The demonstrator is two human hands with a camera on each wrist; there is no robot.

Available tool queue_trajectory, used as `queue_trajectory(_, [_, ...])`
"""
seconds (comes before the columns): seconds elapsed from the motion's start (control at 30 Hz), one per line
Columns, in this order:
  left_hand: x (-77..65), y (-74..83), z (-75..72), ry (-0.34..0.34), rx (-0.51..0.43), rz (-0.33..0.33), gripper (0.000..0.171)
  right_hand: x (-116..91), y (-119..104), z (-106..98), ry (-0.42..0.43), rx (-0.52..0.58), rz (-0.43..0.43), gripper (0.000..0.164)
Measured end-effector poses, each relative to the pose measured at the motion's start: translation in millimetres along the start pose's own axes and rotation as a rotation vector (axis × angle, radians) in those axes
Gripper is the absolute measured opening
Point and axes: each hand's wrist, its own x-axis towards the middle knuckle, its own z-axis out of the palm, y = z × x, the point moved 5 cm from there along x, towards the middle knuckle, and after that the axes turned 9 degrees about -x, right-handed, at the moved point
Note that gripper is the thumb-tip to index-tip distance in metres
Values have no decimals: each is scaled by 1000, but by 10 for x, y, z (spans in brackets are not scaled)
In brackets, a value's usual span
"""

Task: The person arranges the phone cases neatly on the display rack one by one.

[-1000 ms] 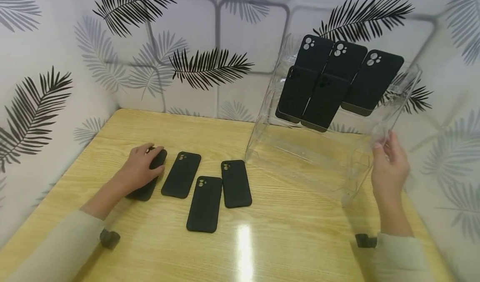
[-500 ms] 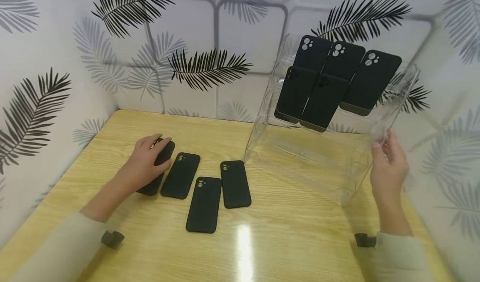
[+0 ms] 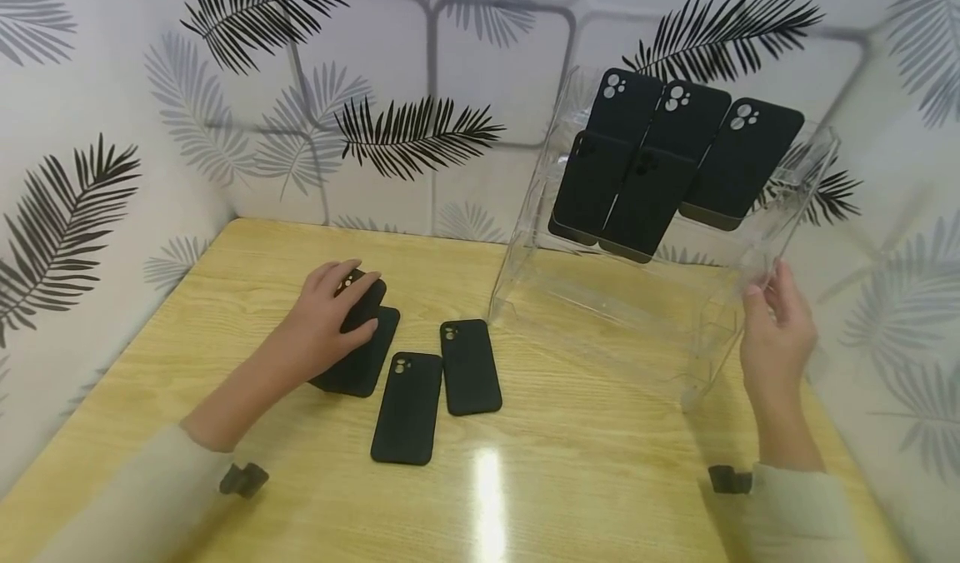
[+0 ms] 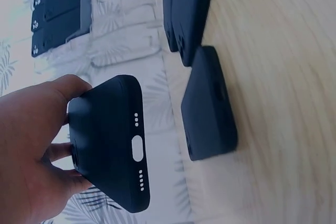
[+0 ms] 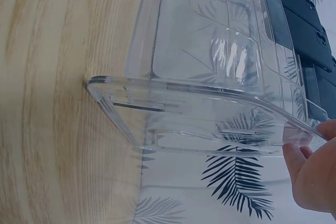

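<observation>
My left hand (image 3: pixel 322 321) grips a black phone case (image 4: pixel 107 135) by its sides. In the left wrist view it is clear of the table, its bottom edge with the charging-port cutout facing the camera. In the head view it overlaps another phone case (image 3: pixel 381 355) that lies on the table. My right hand (image 3: pixel 780 326) pinches the right side edge of a clear plastic display stand (image 5: pixel 210 88), with the thumb and fingers on either side. On the stand's upper tiers lean several black phone cases (image 3: pixel 750 151), while its lowest tier holds none.
Two more black phone cases, one nearer (image 3: pixel 407 409) and one farther right (image 3: pixel 471 367), lie on the wooden table (image 3: pixel 585 480) between the left hand and the stand. A leaf-patterned wall covering (image 3: pixel 390 63) rises behind the table.
My left hand has lifted its phone case and moved right, so it now covers part of the neighbouring case. The right hand stays at the stand's edge.
</observation>
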Motion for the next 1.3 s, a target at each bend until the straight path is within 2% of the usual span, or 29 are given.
queue_trajectory(0.13, [61,81,17,0,-4,16,62,4,-8,-5,1,3,7,51])
queue_trajectory(0.33, [173,200,41,25,-5,78,61,-6,-18,-3,0,2,4,51])
queue_trajectory(0.53, [336,333,84,42,-19,127,62,9,1,2,7,15,-1,51])
queue_trajectory(1.0, [865,728,198,96,-65,152,61,-11,-14,8,10,14,-3,51])
queue_trajectory(1.3, [1191,884,301,80,-97,130,60,2,0,10,6,10,2,52])
